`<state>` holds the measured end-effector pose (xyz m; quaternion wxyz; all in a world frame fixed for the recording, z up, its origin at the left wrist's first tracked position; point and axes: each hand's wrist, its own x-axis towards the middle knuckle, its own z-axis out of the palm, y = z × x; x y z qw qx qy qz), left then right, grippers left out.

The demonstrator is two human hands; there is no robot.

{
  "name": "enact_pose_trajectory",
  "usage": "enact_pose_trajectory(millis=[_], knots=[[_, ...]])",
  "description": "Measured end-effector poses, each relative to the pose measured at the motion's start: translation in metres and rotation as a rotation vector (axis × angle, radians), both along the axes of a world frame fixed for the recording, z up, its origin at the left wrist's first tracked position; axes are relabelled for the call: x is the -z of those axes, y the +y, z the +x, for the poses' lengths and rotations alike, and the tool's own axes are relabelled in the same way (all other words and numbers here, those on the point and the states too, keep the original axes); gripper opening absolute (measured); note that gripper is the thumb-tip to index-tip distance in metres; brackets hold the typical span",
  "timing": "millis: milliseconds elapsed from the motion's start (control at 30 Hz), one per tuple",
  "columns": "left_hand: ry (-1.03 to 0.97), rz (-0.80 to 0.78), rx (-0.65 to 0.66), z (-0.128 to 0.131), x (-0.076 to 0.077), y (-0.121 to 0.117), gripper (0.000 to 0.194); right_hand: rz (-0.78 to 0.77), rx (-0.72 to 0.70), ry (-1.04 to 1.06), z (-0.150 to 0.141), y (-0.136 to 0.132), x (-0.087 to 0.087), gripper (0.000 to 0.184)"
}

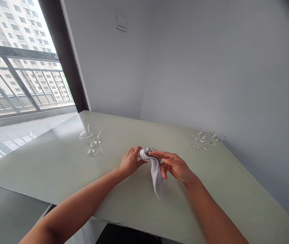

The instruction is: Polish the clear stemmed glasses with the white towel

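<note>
My left hand [130, 161] is closed around a small clear glass [144, 153] held above the pale table [58, 169]. A white cloth [156, 176] is wrapped over the glass and hangs down from it. My right hand [173, 165] pinches the cloth against the glass, index finger stretched along its top. Most of the glass is hidden by the cloth and fingers.
Two clear stemmed glasses [92, 139] stand upright on the table to the left. Two more glasses [207, 139] sit at the far right by the grey wall. A large window is at the left, and the table's front edge runs below my forearms.
</note>
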<state>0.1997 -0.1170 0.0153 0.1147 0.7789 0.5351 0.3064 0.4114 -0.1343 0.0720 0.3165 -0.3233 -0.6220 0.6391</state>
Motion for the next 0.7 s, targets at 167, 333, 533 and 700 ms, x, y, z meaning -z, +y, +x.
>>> enact_pose_trajectory(millis=[167, 333, 533, 700], knots=[[-0.006, 0.012, -0.001, -0.002, -0.002, 0.001, 0.036, 0.301, 0.198, -0.147, -0.011, -0.001, 0.010, 0.027], [0.047, 0.027, -0.020, 0.000, -0.006, -0.003, 0.037, 0.308, 0.219, -0.158, -0.020, -0.002, 0.017, 0.026], [0.162, 0.053, -0.041, 0.001, -0.008, -0.006, 0.032, 0.193, 0.387, -0.105, -0.026, -0.001, 0.025, 0.021], [0.199, 0.073, -0.050, 0.000, -0.010, -0.006, 0.030, 0.031, 0.235, -0.085, -0.030, -0.009, 0.022, 0.029]])
